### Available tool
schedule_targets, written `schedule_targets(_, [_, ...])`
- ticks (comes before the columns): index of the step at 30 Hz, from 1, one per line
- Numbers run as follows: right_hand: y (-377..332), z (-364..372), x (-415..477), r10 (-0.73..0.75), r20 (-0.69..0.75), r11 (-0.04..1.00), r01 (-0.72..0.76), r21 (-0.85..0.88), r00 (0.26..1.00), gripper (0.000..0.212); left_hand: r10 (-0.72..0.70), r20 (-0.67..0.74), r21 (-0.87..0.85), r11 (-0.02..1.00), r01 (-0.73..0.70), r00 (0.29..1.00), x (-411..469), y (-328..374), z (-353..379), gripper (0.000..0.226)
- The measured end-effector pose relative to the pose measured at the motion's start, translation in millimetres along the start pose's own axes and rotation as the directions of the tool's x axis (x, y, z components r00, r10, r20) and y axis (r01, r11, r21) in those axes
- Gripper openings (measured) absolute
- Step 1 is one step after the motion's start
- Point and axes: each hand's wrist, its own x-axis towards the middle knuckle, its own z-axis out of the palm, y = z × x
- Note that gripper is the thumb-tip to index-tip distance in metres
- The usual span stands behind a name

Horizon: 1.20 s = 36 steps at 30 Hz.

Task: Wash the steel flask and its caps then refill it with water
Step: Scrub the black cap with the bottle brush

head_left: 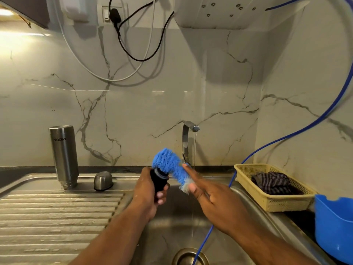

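Forearms: two bare, reaching in from the bottom edge over the steel sink basin (168, 232), nearest the lens.
Left hand (147, 190): closed in a fist round the black inner cap (158, 181), a stubby dark cylinder with a pale grey ring at its top; long axis near upright, ringed end up and leaning slightly right.
Right hand (210, 196): fingers stretched flat, pressing the blue bristled scrub brush (171, 165) between thumb and forefinger; no full fist.
Brush: fuzzy blue bristle head, bent in an arc, one end over the ringed top of the cap, the other, whitish and frayed, running down-right to the thumb.
Steel flask (64, 156): brushed metal cylinder, standing upside down on the ribbed drainboard (57, 217) to the left, threaded mouth down, base up, lettering inverted; long axis vertical; well apart from both hands.
Domed steel outer cap (103, 180): smooth rounded metal, dome up, resting just right of the flask on the drainboard.
Tap (188, 138): flat bent steel spout at the back wall, thin stream of water falling past the right hand into the basin.
Blue hose (286, 138): thin, curving down from the upper right into the basin by the drain.
Yellow woven plastic basket (275, 196): on the right ledge, holding a dark striped cloth (271, 181).
Blue plastic tub (334, 226): at the right edge.
Wall: glossy white marble with grey veins.
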Motion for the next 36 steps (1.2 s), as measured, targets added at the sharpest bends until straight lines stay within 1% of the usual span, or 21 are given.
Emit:
schedule_targets(2, [0.7,2.4,0.6,0.049,-0.035,0.998,-0.048,0.031,0.998,0.07,0.007,0.002,0.0,1.0,-0.007,1.0,0.1,-3.0,4.8,0.046])
schedule_targets(3, [2.3,3.2,0.6,0.067,-0.051,0.997,-0.064,0.051,0.996,0.074,0.013,-0.006,-0.005,1.0,-0.013,1.0,0.7,-3.2,4.3,0.045])
schedule_targets(5, [6.9,3.0,-0.3,0.039,-0.076,0.998,-0.035,0.052,0.996,0.069,0.025,-0.024,-0.021,0.999,-0.025,0.999,1.7,-1.8,1.1,0.042])
schedule_targets(8, [9.0,0.9,-2.7,-0.007,-0.071,1.0,0.009,0.018,0.997,0.063,0.031,-0.041,-0.04,0.999,-0.033,0.999,0.5,0.4,-3.5,0.038])
schedule_targets(10, [10.2,2.9,-1.3,-0.002,-0.081,1.0,0.002,-0.01,0.997,0.062,0.036,-0.039,-0.012,0.999,-0.037,0.999,-0.4,0.0,-2.4,0.039])
schedule_targets(12, [13.1,5.5,0.9,0.022,-0.109,1.0,-0.022,0.0,0.994,0.063,0.035,-0.022,0.016,0.999,-0.035,0.999,-0.6,-0.6,1.2,0.04])
schedule_targets(16, [12.3,4.3,-1.5,0.022,-0.099,1.0,-0.021,0.006,0.995,0.061,0.058,-0.037,-0.018,0.998,-0.059,0.998,0.9,2.5,-0.5,0.039])
schedule_targets(19, [8.9,2.7,-1.3,0.007,-0.083,1.0,-0.01,-0.029,0.996,0.058,0.067,-0.032,0.049,0.997,-0.066,0.997,0.7,2.5,-2.5,0.043])
schedule_targets(21, [11.1,5.8,2.6,0.035,-0.106,0.999,-0.033,0.015,0.994,0.058,0.046,-0.001,0.066,0.997,-0.046,0.999,0.1,0.0,0.6,0.046])
schedule_targets(24, [17.9,10.3,4.4,0.06,-0.135,0.997,-0.053,0.049,0.989,0.059,0.004,0.008,-0.019,1.0,-0.004,1.0,-0.2,2.9,2.3,0.044])
schedule_targets(27, [18.9,7.6,0.4,0.029,-0.115,0.999,-0.025,0.036,0.993,0.059,-0.004,-0.024,-0.134,0.991,0.0,1.0,2.4,8.5,-5.9,0.042])
schedule_targets(28, [17.1,6.3,-0.8,0.011,-0.104,1.0,-0.009,0.024,0.994,0.059,0.005,-0.038,-0.123,0.992,-0.009,0.999,2.9,8.1,-8.5,0.042])
schedule_targets(29, [15.3,6.4,-0.6,-0.004,-0.095,1.0,0.005,0.01,0.996,0.059,0.022,-0.048,-0.067,0.997,-0.026,0.999,2.9,6.3,-8.8,0.043])
schedule_targets(31, [14.2,9.4,4.7,-0.014,-0.105,1.0,0.014,0.002,0.994,0.058,0.06,-0.046,0.099,0.994,-0.055,0.997,1.2,0.5,-3.7,0.049])
schedule_targets(32, [15.5,11.6,7.9,-0.003,-0.126,1.0,0.006,0.024,0.992,0.058,0.062,-0.039,0.152,0.987,-0.055,0.997,0.6,-3.1,0.6,0.051])
schedule_targets(34, [20.8,15.1,11.4,0.038,-0.154,0.997,-0.027,0.069,0.987,0.059,0.06,-0.028,0.18,0.982,-0.054,0.998,0.2,-5.9,6.3,0.05])
schedule_targets(36, [25.3,15.9,9.4,0.068,-0.143,0.997,-0.061,0.051,0.987,0.061,0.074,-0.04,0.159,0.985,-0.067,0.996,0.7,-2.3,5.3,0.046])
